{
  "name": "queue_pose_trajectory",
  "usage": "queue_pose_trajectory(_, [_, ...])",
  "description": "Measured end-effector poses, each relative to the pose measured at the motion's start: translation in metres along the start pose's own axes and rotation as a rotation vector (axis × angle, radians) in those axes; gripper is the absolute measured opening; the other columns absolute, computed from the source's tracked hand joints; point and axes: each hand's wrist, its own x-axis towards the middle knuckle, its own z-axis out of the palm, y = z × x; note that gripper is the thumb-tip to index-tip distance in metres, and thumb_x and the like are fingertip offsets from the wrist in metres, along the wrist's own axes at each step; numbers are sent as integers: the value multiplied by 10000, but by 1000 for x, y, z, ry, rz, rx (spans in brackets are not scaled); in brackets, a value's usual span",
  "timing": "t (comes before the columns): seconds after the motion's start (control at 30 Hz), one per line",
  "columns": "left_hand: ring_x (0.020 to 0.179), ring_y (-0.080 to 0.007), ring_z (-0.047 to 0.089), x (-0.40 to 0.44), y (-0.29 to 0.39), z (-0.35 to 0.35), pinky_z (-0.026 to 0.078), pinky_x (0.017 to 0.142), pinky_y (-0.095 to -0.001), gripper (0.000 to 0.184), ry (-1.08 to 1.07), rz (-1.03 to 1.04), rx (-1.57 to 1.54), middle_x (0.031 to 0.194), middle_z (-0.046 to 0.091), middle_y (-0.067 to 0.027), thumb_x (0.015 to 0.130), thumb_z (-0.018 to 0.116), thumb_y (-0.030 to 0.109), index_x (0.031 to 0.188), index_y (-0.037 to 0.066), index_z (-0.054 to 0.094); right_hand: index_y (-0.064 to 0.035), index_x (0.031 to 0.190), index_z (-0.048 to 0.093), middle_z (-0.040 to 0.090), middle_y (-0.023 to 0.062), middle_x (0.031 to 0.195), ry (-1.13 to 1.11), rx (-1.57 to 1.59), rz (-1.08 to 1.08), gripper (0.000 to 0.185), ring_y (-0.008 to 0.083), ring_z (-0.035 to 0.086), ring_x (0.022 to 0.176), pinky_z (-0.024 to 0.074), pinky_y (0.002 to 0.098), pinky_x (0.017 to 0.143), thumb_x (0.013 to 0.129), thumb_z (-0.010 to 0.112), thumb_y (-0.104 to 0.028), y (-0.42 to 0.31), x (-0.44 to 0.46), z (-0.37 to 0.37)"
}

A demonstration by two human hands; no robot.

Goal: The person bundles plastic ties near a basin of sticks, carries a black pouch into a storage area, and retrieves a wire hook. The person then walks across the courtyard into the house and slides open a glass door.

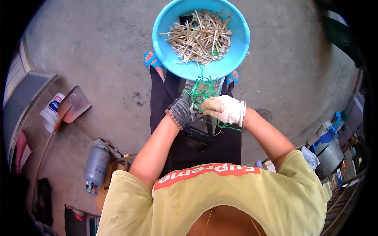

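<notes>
Both my hands are gloved and meet in front of my lap over tangled green plastic string (204, 89). My left hand (182, 110), in a dark grey knit glove, closes round the left side of the tangle. On the right side my right hand (225, 109), in a whitish glove, has its fingers pinched on the string. Loose green ends trail below the right hand and up to the basin's rim. Just beyond sits a light blue basin (160, 55) of dry pale stalks (201, 37), with a small black object (186, 19) among them.
Below my hands is a dark object (199, 133), partly hidden. On the left are a shovel (75, 105), a white bucket (50, 114) and a grey gas cylinder (97, 163). A metal pot (330, 159) stands among clutter on the right. Concrete floor (106, 51) surrounds me.
</notes>
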Motion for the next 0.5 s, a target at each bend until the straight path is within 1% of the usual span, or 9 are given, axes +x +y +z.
queue_pose_trajectory(0.07, [959,-236,524,-13,2,23,454,796,-328,461,49,-82,-114,1146,495,-113,897,247,388,1201,74,395,-59,917,545,574,114,885,-7,-31,-23,195,301,546,820,441,354,733,803,490,-207,-5,-5,-4])
queue_pose_trajectory(0.13, [975,-233,520,-18,2,35,453,798,-329,452,50,-75,-70,1155,488,-116,896,263,378,1199,71,399,-71,914,549,570,110,857,-28,-97,-82,183,291,551,797,444,358,712,796,491,-198,-8,-12,-10])
queue_pose_trajectory(0.2, [991,-231,515,-23,2,43,453,800,-329,443,50,-68,-23,1164,481,-118,895,279,367,1197,67,402,-82,908,551,567,109,842,-62,-158,-67,175,288,552,786,444,361,701,790,493,-198,-10,-18,-12])
queue_pose_trajectory(0.27, [978,-204,533,-29,6,45,465,777,-320,401,-74,-198,21,1132,508,-118,889,331,323,1178,60,424,-93,902,554,564,107,826,-97,-216,-54,167,285,553,774,445,364,690,785,495,-198,-16,-22,-14])
queue_pose_trajectory(0.3, [978,-204,533,-31,4,37,465,777,-320,401,-77,-198,21,1132,508,-118,889,331,323,1178,60,424,-85,888,553,561,107,808,-110,-278,-46,150,287,552,752,451,363,668,773,510,-172,-22,-24,-17])
queue_pose_trajectory(0.37, [888,-189,578,-30,-3,17,494,709,-318,350,-223,84,804,1048,561,-117,869,397,278,1127,53,472,-77,871,554,561,105,795,-164,-368,-9,137,291,550,724,454,373,651,762,512,-147,-30,-27,-22])
queue_pose_trajectory(0.4, [888,-189,578,-33,-2,23,494,709,-318,350,-235,78,807,1048,561,-117,869,397,278,1127,53,472,-77,871,554,561,105,795,-156,-372,2,137,291,550,724,454,373,651,762,512,-147,-34,-28,-24])
queue_pose_trajectory(0.47, [803,-189,604,-40,0,35,512,638,-318,306,-14,-195,422,963,598,-112,849,436,239,1081,52,507,-107,857,545,560,99,787,-248,-453,108,133,284,559,748,448,378,649,773,476,-183,-42,-31,-27])
queue_pose_trajectory(0.5, [781,-206,609,-37,-3,37,515,612,-337,292,79,-220,163,941,602,-126,839,454,231,1064,57,521,-103,849,540,559,96,788,-174,-447,55,124,284,560,737,449,380,639,766,481,-174,-42,-35,-26])
